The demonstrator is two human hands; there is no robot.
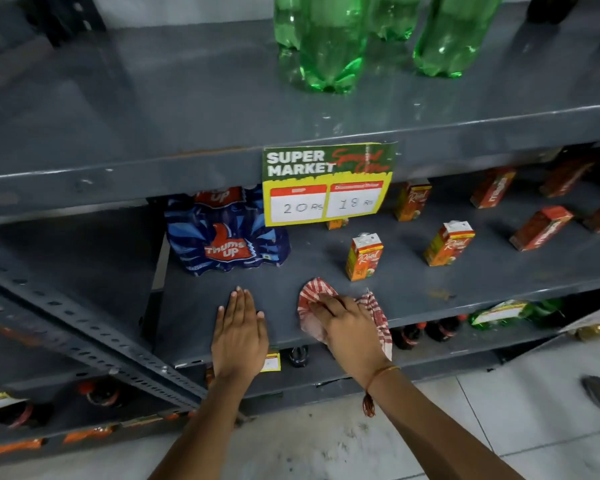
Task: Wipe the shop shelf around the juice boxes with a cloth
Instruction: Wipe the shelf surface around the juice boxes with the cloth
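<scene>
My right hand [349, 327] presses a red-and-white checked cloth [314, 292] flat on the grey middle shelf [430, 292], near its front edge. Flat on the same shelf to the left lies my left hand [239, 329], fingers together and holding nothing. An orange juice box [363, 258] stands upright just behind the cloth, apart from it. Another orange box [449, 243] stands further right, and a third [413, 200] near the back. Several red juice boxes [541, 227] stand at the right end of the shelf.
A blue Thums Up multipack [226, 237] sits at the left of the shelf, behind my left hand. A supermarket price sign [328, 183] hangs from the upper shelf edge. Green bottles [329, 43] stand on the upper shelf. Dark bottles [430, 329] fill the shelf below.
</scene>
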